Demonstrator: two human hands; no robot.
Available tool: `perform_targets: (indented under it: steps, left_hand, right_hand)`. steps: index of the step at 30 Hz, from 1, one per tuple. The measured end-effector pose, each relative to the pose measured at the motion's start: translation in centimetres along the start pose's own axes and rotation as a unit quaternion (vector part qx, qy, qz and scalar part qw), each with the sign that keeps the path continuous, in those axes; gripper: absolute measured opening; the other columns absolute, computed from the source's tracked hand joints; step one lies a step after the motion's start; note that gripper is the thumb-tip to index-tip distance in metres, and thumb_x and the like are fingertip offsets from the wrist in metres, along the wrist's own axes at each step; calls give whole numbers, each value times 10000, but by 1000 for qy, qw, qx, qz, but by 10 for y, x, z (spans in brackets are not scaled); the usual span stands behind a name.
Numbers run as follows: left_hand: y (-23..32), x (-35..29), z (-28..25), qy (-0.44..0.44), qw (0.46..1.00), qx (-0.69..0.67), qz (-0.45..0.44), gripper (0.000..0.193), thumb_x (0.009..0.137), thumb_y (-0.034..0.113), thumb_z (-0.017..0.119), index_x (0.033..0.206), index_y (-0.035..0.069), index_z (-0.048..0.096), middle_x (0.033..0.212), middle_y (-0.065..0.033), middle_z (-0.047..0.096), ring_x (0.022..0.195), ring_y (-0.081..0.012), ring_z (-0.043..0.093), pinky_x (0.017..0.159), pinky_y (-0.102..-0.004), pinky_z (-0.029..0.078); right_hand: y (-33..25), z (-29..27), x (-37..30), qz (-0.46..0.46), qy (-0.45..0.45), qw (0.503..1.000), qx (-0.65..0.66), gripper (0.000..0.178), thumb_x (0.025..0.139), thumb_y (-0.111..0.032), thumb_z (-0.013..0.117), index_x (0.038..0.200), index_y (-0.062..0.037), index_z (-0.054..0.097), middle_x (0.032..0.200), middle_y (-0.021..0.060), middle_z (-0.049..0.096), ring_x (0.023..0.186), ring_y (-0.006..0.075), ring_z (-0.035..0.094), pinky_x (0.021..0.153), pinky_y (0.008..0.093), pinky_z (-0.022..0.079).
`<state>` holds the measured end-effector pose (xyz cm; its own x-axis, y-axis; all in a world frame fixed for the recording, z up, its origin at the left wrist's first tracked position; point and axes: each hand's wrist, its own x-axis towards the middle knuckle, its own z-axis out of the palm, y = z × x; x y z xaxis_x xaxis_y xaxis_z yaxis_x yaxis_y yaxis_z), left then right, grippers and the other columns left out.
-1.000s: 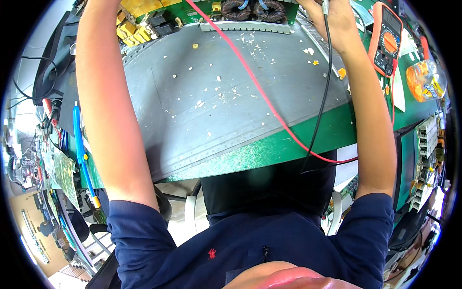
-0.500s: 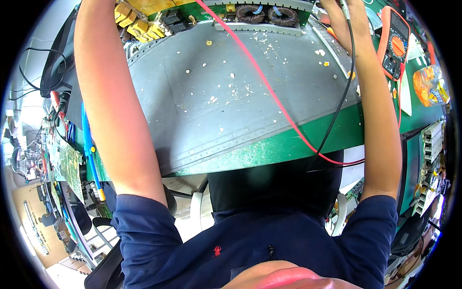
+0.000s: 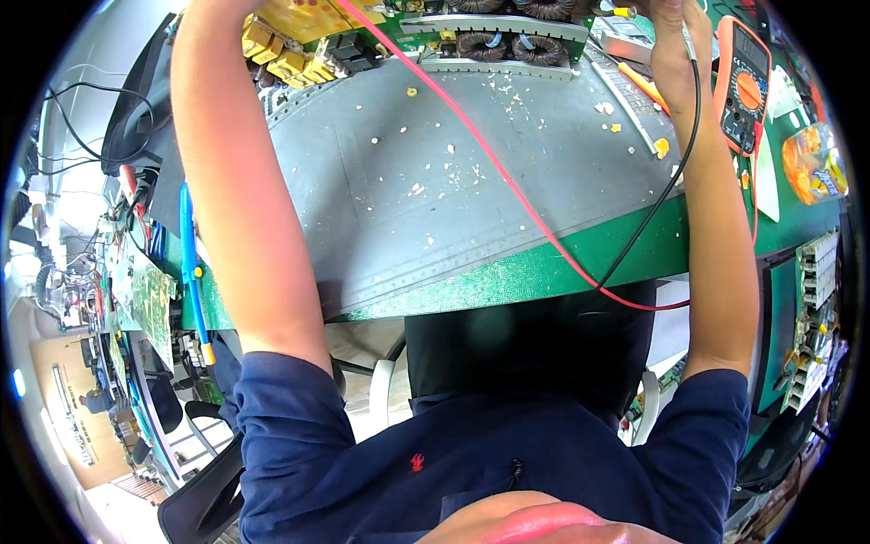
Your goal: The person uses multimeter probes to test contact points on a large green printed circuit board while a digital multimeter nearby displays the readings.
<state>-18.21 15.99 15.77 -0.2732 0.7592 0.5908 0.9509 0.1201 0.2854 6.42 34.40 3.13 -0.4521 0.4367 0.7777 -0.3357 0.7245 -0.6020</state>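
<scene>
My right hand (image 3: pixel 675 63) is at the upper right, its fingers closed around a slim grey-ended test probe (image 3: pixel 690 43) with a black lead (image 3: pixel 666 195) trailing down from it. The fingertips and the probe's tip run toward the top edge. My left forearm (image 3: pixel 236 172) reaches up the left side; the hand itself lies beyond the top edge. A red lead (image 3: pixel 489 154) crosses from the top edge down to the lap. A circuit board with copper-wound toroid coils (image 3: pixel 485 45) and metal heatsinks (image 3: pixel 498 67) lies along the far side.
An orange multimeter (image 3: pixel 745 86) stands right of my right hand. Yellow components (image 3: pixel 263 41) line the board's left part. White crumbs (image 3: pixel 417 189) dot the grey mat (image 3: pixel 381 227) on the green table (image 3: pixel 471 281). An orange-handled tool (image 3: pixel 643 86) and an orange bag (image 3: pixel 814 163) lie at right.
The whole scene has shifted slightly down and right, showing more of the board. My right hand sits a little farther right, still with the probe.
</scene>
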Motion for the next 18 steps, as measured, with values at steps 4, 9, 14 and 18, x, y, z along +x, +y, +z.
perform_targets:
  steps: [4, 9, 14, 18]
  left_hand:
    - [12, -10, 3, 15, 1000, -16, -17, 357, 741, 211, 736, 962, -44, 618, 853, -98, 650, 818, -188, 595, 771, -328, 498]
    - [11, -12, -5, -3, 999, 35, 15, 339, 790, 221, 744, 984, -37, 639, 871, -117, 679, 843, -193, 613, 803, -338, 504]
    - [11, -12, -1, -12, 998, 54, -19, 336, 841, 206, 725, 1086, -8, 640, 973, -142, 699, 942, -235, 641, 881, -364, 505]
    - [11, -24, -10, -9, 991, 127, -52, 457, 859, 267, 737, 1219, 10, 621, 1174, -189, 685, 1110, -273, 636, 980, -385, 484]
  right_hand:
    - [7, -12, 4, 97, 18, 995, 0, 750, 969, -688, 468, 1206, 14, 583, 1029, 129, 688, 940, 171, 657, 714, 290, 550]
    - [0, -3, 7, 107, 34, 994, -2, 600, 969, -581, 568, 1075, 4, 649, 925, 77, 666, 825, 121, 625, 507, 225, 501]
    - [20, -12, 10, 110, 28, 992, -47, 483, 982, -470, 608, 1027, 9, 649, 858, 30, 630, 740, 88, 574, 508, 236, 460]
    - [0, -10, 10, 164, -14, 986, 41, 478, 978, -487, 610, 1070, -22, 669, 903, 37, 672, 791, 101, 627, 603, 243, 534]
